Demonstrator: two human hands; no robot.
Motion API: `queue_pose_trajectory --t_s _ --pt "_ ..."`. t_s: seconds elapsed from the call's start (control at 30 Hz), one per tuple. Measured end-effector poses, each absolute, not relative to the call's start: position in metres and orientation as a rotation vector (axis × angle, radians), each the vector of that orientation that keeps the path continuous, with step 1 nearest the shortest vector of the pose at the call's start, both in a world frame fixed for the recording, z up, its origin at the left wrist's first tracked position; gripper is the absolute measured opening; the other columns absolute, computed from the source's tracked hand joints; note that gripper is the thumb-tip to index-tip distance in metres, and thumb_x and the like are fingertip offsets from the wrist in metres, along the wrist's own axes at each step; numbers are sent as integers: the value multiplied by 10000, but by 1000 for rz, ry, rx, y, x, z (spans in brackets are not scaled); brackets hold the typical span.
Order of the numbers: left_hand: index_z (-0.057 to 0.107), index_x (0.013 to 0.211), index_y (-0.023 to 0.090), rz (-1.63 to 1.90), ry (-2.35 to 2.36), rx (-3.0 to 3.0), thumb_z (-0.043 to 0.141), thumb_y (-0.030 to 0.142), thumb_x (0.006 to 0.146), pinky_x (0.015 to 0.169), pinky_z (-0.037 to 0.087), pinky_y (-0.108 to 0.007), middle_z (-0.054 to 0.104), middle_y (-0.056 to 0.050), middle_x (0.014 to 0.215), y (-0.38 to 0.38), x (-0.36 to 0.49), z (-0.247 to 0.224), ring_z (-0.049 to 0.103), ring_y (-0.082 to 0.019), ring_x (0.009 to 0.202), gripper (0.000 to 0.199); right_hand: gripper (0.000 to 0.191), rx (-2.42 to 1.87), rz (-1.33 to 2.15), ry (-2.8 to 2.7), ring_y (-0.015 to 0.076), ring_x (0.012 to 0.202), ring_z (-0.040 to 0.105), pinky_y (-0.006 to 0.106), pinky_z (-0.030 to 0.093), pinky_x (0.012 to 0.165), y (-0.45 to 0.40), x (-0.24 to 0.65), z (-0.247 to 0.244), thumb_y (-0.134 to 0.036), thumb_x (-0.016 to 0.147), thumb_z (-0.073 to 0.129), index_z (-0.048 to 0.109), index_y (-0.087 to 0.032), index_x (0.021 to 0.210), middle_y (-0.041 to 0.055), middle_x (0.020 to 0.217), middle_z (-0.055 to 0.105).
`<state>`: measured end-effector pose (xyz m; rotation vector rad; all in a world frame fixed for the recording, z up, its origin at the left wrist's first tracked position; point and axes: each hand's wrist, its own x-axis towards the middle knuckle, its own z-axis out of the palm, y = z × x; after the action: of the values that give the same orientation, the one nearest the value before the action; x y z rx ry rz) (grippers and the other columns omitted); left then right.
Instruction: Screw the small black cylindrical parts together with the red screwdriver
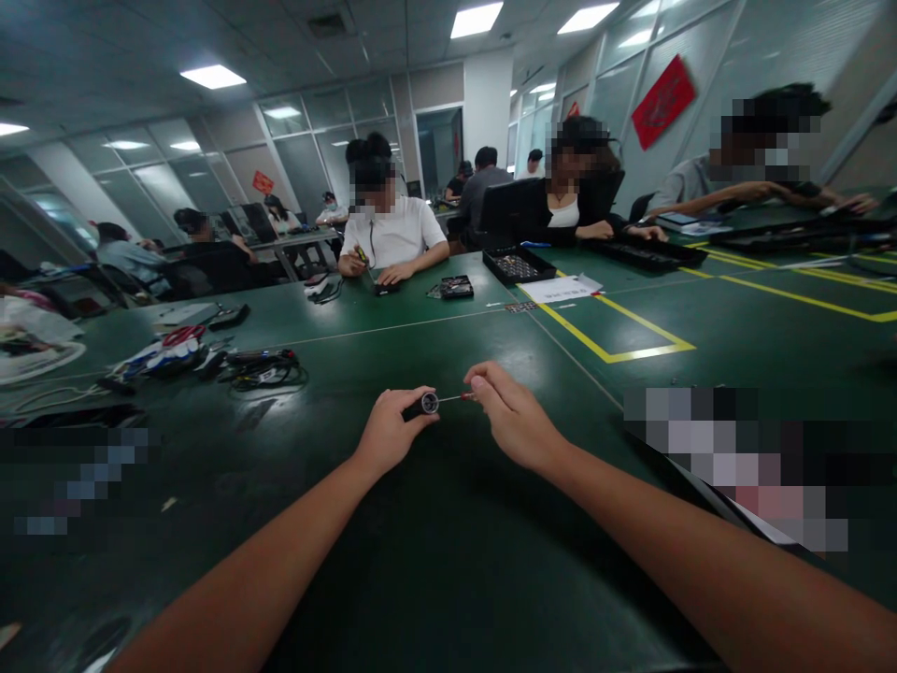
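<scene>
My left hand [392, 430] holds a small dark cylinder [429, 403] between thumb and fingers, its round, light-rimmed end turned toward my other hand. In my right hand [508, 411] is a thin screwdriver [468, 397] with a red part near the fingertips. Its metal shaft points left and reaches the cylinder's round end; whether the tip is inside it I cannot tell. Both hands are above the green table [420, 579].
Tangled cables [263, 371] lie on the left. Across the table a person in white [392, 229] works near a small black box [457, 287]. A black parts tray [519, 265], white paper [561, 289] and yellow tape [648, 354] are farther right. More people sit around.
</scene>
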<state>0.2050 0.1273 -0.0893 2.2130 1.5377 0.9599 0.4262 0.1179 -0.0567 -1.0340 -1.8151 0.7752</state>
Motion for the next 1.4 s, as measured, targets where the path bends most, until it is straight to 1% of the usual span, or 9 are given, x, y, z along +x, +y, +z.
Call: queue_pose_trajectory --t_s 0.13,0.3,0.37,0.47,0.57,1.0,1.13,1.3,1.4 --pt "709 1185 298 987 1543 2200 739 252 857 956 456 -451 730 -35 1159 127 205 -88 640 -269 1051 332 139 -1011 840 -1680 189 787 603 328 448 706 121 424 -63 -331 967 449 526 -239 1037 10 881 639" --pt "707 1180 297 988 1515 2229 740 253 856 1009 440 -476 727 -43 1169 126 205 -85 637 -273 1082 329 200 -922 967 -1433 179 763 604 336 496 729 133 421 -71 -410 896 560 578 -217 944 21 834 654" --pt "698 1192 299 979 1496 2252 739 255 860 1087 376 -527 720 -45 1191 126 205 -86 627 -272 1123 337 241 -925 1051 -1312 182 768 624 349 516 748 138 421 -74 -445 877 578 598 -210 931 33 833 668" --pt "686 1204 311 971 1491 2276 735 262 867 1173 233 -600 710 -42 1215 125 206 -86 611 -271 1173 344 280 -956 1246 -1099 177 676 619 350 530 683 145 422 -78 -490 855 601 597 -210 872 34 762 657" --pt "681 1210 317 973 1504 2282 731 268 871 1187 191 -617 707 -40 1217 125 206 -87 607 -269 1180 346 293 -943 1338 -970 165 596 580 338 523 611 148 424 -81 -501 825 643 579 -215 821 17 693 615" --pt "675 1214 308 981 1528 2259 746 278 858 1187 200 -621 710 -40 1199 125 206 -88 605 -268 1168 365 291 -946 1004 -1259 177 745 635 349 536 712 139 421 -74 -513 905 541 548 -222 914 34 828 661" --pt "679 1217 315 979 1538 2259 748 289 855 1186 206 -616 715 -40 1183 126 206 -89 611 -269 1152 369 263 -929 937 -1355 180 754 642 350 534 725 136 420 -74 -482 934 513 549 -223 913 33 828 662" --pt "675 1218 315 979 1545 2250 745 299 861 1184 205 -614 713 -35 1190 126 205 -89 610 -267 1153 364 231 -906 892 -1464 186 813 669 347 523 779 130 421 -73 -439 962 518 583 -221 998 28 873 686" --pt "679 1212 308 980 1555 2243 744 283 861 1183 198 -618 716 -41 1189 125 206 -88 610 -270 1156 358 272 -943 795 -1577 183 787 663 313 495 723 125 424 -69 -455 996 485 624 -222 983 19 829 682"
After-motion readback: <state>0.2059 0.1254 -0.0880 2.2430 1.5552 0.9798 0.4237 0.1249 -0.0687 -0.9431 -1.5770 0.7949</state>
